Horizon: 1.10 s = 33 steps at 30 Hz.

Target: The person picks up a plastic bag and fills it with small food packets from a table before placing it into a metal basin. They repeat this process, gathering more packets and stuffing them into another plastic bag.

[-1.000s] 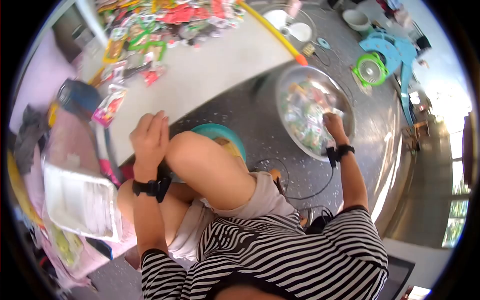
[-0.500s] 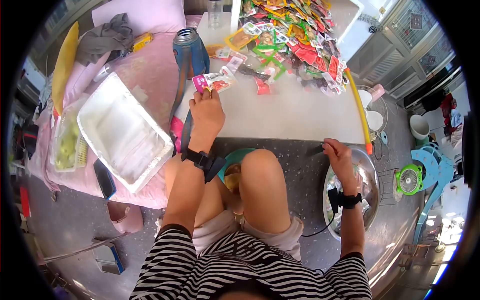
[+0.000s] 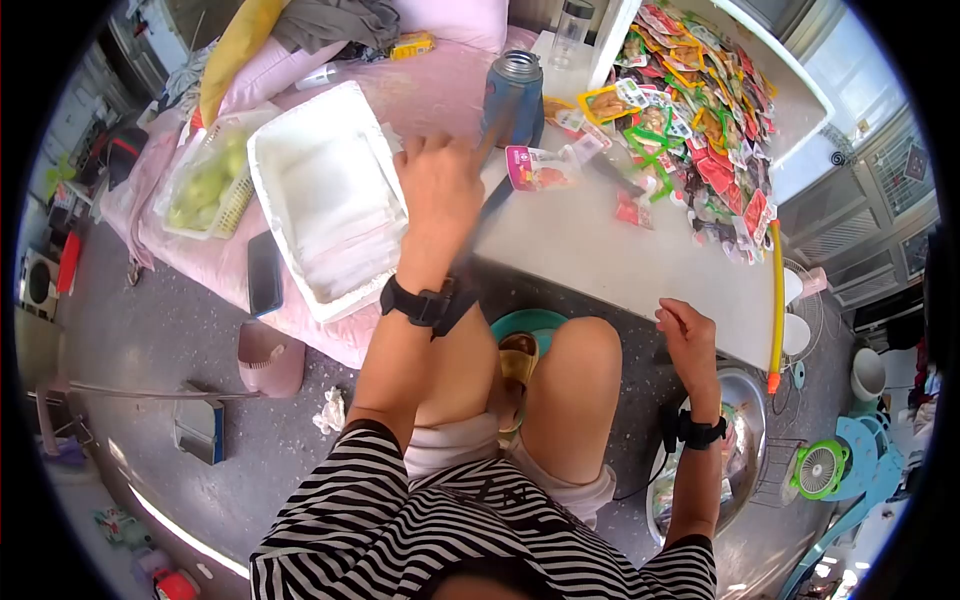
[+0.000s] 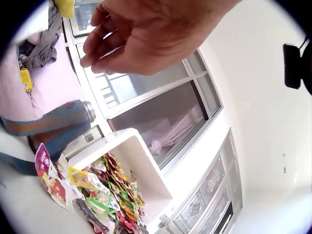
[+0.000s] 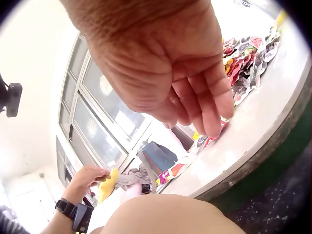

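My left hand (image 3: 440,195) is raised beside the right edge of a white foam box (image 3: 262,165). Its fingers are loosely bent, with nothing between them in the left wrist view. To its right, a pink-and-white food packet (image 3: 540,168) lies on the table (image 3: 640,275) beside a blue flask (image 3: 515,100). My right hand (image 3: 688,335) hovers by the table's front edge, fingers relaxed and palm empty in the right wrist view. Below that wrist stands a metal basin (image 3: 752,440) with clear packets inside, partly hidden by the forearm.
A heap of colourful packets (image 3: 700,120) spills from a white box at the table's back right. A yellow tube (image 3: 778,300) runs along the right edge. On the pink bed are a phone (image 3: 265,272) and a basket (image 3: 212,180) of green fruit. A teal basin (image 3: 535,320) sits between the knees.
The right hand has come up out of the metal basin. The left hand touched the pink-and-white packet, then moved away leftward to the foam box. The head view has turned left.
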Each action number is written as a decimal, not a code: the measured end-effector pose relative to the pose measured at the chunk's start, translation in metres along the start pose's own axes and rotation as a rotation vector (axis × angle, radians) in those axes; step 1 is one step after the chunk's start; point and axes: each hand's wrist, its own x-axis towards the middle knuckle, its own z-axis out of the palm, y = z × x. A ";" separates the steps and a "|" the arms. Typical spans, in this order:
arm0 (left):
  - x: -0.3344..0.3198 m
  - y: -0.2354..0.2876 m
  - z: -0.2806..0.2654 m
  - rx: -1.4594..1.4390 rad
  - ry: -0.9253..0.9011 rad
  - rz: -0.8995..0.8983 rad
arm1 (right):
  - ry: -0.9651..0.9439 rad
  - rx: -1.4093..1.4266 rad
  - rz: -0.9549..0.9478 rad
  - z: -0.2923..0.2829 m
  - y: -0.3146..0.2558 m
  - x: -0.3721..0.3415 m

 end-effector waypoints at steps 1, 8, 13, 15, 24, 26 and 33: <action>0.002 -0.019 -0.012 0.056 -0.001 -0.029 | -0.009 0.002 0.017 -0.003 0.001 -0.004; -0.052 -0.161 -0.029 0.469 -0.330 -0.105 | 0.078 0.133 0.075 -0.016 0.020 -0.032; -0.052 -0.165 -0.042 0.345 -0.227 -0.161 | 0.049 0.139 0.089 -0.025 0.017 -0.035; -0.043 -0.151 -0.049 0.206 -0.176 -0.205 | 0.051 0.149 0.079 -0.026 0.016 -0.035; -0.015 -0.003 -0.029 -0.784 -0.244 -0.225 | 0.002 0.403 0.163 -0.011 -0.012 -0.016; -0.018 0.033 0.004 -0.946 -0.339 -0.139 | -0.052 0.512 0.197 -0.007 -0.028 -0.002; -0.036 0.116 0.070 -0.987 -0.723 -0.057 | -0.148 0.837 0.299 0.017 -0.021 0.053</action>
